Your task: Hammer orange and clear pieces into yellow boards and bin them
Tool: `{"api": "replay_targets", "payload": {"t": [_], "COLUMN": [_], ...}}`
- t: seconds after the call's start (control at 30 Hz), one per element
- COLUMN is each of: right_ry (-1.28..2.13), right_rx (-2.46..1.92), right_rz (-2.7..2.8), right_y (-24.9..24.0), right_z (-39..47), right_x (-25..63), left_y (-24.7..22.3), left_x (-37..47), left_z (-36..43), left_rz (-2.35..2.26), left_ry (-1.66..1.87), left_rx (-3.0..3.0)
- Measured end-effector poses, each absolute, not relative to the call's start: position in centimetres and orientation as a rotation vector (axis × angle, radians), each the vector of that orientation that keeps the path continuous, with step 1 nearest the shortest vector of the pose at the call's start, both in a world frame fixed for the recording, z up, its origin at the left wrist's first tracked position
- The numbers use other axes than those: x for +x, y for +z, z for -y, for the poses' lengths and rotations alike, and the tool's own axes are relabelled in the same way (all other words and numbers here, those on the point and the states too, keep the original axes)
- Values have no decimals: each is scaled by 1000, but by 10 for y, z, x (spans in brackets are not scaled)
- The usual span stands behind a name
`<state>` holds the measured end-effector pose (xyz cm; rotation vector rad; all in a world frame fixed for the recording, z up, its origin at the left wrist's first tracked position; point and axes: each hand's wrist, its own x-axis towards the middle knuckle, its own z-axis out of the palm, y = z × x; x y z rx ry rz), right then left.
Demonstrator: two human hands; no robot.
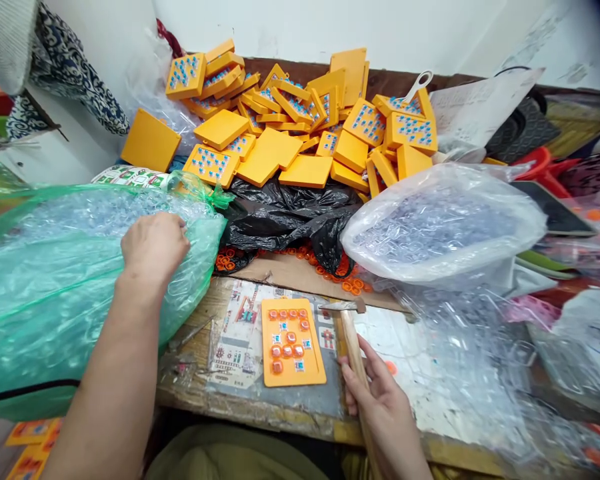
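My left hand (155, 247) is closed over the mouth of a green plastic bag (180, 293) filled with small clear plastic pieces (100, 210). Its fingers curl out of sight, so what they hold is hidden. Around the wooden handle of a hammer (351, 333) my right hand (380, 393) is wrapped; the hammer head rests near the board on the bench. A flat yellow-orange game board (294, 343) lies between my hands. Orange caps sit in several of its places, and a few small blue-and-white pieces show uncapped.
Many yellow boards (270, 153) are heaped at the back against the wall. In front of them lie a black plastic bag (290, 213) and loose orange rings (353, 287). At right stands a white bag (443, 223) of clear pieces. A printed sheet (240, 363) covers part of the wooden bench.
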<state>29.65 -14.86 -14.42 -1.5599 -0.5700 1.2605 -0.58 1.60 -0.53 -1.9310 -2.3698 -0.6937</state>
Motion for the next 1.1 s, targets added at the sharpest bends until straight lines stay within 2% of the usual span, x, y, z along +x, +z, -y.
{"api": "replay_targets", "payload": {"t": [0.1, 0.33, 0.43, 0.53, 0.63, 0.8, 0.93, 1.1], "right_ry": [1230, 1194, 1200, 1135, 947, 636, 437, 375], "right_rx": [-1564, -1571, -1565, -1596, -1678, -1628, -1453, -1448], "right_rz": [614, 657, 628, 678, 854, 1375, 1751, 1936], "right_y": [-144, -140, -138, -140, -142, -138, -134, -133], "right_z": [150, 149, 149, 155, 171, 192, 191, 185], "right_x": [296, 296, 295, 293, 290, 285, 281, 276], "left_y": [-3, -5, -1, -10, -47, -111, -120, -124], "left_x": [-6, -11, 5, 36, 64, 78, 80, 81], "left_z": [-11, -13, 0, 29, 61, 89, 90, 92], "left_rz": [2472, 2106, 1819, 1619, 1584, 1923, 1851, 1852], "left_ry": [-568, -968, -1276, -1649, -1656, -1517, -1460, -1388], "left_rx": [-1746, -1613, -1645, -1953, -2590, -2846, -2908, -2908]}}
